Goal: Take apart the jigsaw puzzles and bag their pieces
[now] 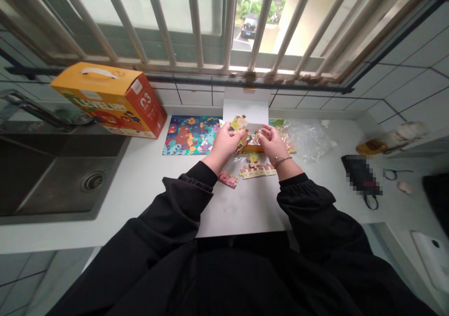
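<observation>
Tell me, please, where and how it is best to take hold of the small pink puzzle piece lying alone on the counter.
The pink puzzle piece lies flat beside the left sleeve, apart from the joined pieces. Probably best to pinch two opposite edges from above with fingertips; being thin and flat, it offers no raised part. The left hand is nearer.

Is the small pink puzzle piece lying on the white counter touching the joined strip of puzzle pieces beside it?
Apart. The head view shows bare white counter between the pink puzzle piece and the joined strip of pieces.
</observation>
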Demonstrator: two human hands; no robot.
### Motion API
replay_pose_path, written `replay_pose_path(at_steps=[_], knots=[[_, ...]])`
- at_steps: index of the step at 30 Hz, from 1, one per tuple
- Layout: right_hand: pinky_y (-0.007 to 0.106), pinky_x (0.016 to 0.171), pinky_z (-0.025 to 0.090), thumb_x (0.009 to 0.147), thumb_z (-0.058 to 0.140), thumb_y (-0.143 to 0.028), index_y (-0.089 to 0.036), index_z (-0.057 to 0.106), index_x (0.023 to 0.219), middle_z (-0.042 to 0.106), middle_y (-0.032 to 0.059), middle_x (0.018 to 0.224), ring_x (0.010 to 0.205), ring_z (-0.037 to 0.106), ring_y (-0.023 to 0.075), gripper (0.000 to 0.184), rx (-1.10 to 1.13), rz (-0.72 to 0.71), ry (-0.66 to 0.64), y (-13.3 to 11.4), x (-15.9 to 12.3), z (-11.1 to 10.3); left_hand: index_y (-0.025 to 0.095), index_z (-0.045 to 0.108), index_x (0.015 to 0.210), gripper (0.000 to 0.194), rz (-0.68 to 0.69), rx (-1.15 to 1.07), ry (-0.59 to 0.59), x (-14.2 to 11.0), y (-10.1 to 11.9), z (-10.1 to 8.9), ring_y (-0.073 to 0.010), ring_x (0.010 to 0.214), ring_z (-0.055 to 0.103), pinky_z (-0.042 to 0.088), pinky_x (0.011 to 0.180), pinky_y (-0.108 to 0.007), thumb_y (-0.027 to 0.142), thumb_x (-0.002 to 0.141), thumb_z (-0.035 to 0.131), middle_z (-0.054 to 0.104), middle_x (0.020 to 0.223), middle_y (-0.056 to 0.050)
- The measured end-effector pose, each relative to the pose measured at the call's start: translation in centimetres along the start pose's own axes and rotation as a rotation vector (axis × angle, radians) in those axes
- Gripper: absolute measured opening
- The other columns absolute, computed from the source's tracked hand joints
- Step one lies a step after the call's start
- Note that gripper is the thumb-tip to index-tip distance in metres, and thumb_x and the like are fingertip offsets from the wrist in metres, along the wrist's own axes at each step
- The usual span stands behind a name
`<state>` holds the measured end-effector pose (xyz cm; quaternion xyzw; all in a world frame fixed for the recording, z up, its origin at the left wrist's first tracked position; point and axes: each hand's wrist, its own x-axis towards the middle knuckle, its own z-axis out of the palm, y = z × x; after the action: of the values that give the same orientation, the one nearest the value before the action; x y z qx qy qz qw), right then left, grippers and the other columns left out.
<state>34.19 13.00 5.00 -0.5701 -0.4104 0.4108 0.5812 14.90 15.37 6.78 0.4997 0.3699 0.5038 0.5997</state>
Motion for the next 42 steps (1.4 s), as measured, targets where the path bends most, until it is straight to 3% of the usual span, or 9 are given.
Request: replay_pose_path(at_steps=[4,8,16,20,23,28,33,38,42], knots=[[0.052,0.125,0.047,0.085,0.079,-0.038,-0.024,0.071,0.121,0.073,0.009,0.131,0.129,0.066,0.0251,0.04,-0.134,-0.103,-0.062,-0.1,-0.9,-0.3,0.016,0.061,0.116,0.022,0.009,0.013,-0.088,0.4,0.4,1.4,-0.0205,0.089,0.075,0.058,0.079,-0.031,0.021,0.097,0.071,0.077,0.106,-0.011],[0.051,0.119,0.053,0.089,0.077,-0.04,-0.024,0.074,0.125,0.077,0.0076,0.124,0.122,0.071,0.0265,0.039,-0.204,-0.169,-0.257,-0.9,-3.2,-0.2,0.017,0.06,0.118,0.028,-0.092,-0.04,-0.07,-0.7,0.0,1.6,-0.0217,0.084,0.075,0.057,0.073,-0.031,0.028,0.095,0.073,0.076,0.098,-0.009],[0.045,0.109,0.061,0.101,0.067,-0.039,-0.028,0.071,0.134,0.073,0.0089,0.136,0.122,0.073,0.0246,0.035,-0.288,-0.333,-0.399,-1.5,-7.8,1.5,0.014,0.067,0.116,0.04,-0.166,-0.249,-0.031,-4.9,-0.2,0.0,-0.0221,0.094,0.076,0.06,0.091,-0.037,0.04,0.088,0.08,0.077,0.107,-0.013],[0.043,0.101,0.065,0.105,0.057,-0.034,-0.028,0.066,0.139,0.073,0.0098,0.132,0.12,0.074,0.0242,0.035,-0.358,-0.377,-0.447,-0.2,-10.5,2.2,0.015,0.064,0.121,0.046,-0.249,-0.297,-0.009,-8.5,-0.2,-1.7,-0.0218,0.089,0.076,0.062,0.082,-0.036,0.044,0.09,0.08,0.076,0.109,-0.012],[0.048,0.101,0.064,0.104,0.052,-0.027,-0.025,0.063,0.141,0.074,0.0123,0.13,0.118,0.073,0.0266,0.038,-0.553,-0.474,-0.484,1.7,-11.9,2.2,0.02,0.057,0.125,0.047,-0.285,-0.089,0.064,-10.7,-1.9,-4.1,-0.0211,0.075,0.072,0.061,0.061,-0.035,0.053,0.095,0.07,0.074,0.11,-0.01],[0.065,0.116,0.049,0.098,0.058,-0.025,-0.021,0.066,0.137,0.072,0.0188,0.133,0.13,0.064,0.0376,0.04,-0.745,-0.541,-0.442,4.7,-13.8,2.1,0.02,0.056,0.119,0.039,-0.123,0.31,0.197,-12.5,-4.7,-8.8,-0.0215,0.09,0.073,0.063,0.077,-0.036,0.043,0.09,0.071,0.071,0.11,-0.009],[0.067,0.124,0.04,0.104,0.056,-0.029,-0.023,0.066,0.14,0.069,0.017,0.141,0.137,0.059,0.0373,0.038,-0.848,-0.576,-0.406,6.1,-15.1,2.1,0.021,0.063,0.119,0.03,-0.011,0.555,0.198,-14.6,-3.8,-11.3,-0.0233,0.101,0.069,0.06,0.091,-0.04,0.033,0.093,0.07,0.068,0.121,-0.011],[0.064,0.127,0.037,0.105,0.053,-0.028,-0.021,0.066,0.14,0.07,0.016,0.141,0.139,0.058,0.036,0.037,-0.896,-0.628,-0.422,6.0,-15.6,2.3,0.021,0.062,0.132,0.044,0.297,0.977,-0.07,-17.7,-3.7,-11.5,-0.0313,0.129,0.061,0.051,0.112,-0.05,0.048,0.099,0.074,0.065,0.135,-0.015],[0.067,0.131,0.029,0.098,0.072,-0.052,-0.021,0.061,0.148,0.068,0.0177,0.146,0.14,0.059,0.0385,0.059,-0.917,-0.687,-0.521,5.7,-15.8,2.5,0.014,0.055,0.144,0.08,0.376,1.193,-0.264,-19.5,-4.3,-11.0,-0.0381,0.137,0.056,0.044,0.12,-0.056,0.061,0.087,0.085,0.062,0.148,-0.02]])
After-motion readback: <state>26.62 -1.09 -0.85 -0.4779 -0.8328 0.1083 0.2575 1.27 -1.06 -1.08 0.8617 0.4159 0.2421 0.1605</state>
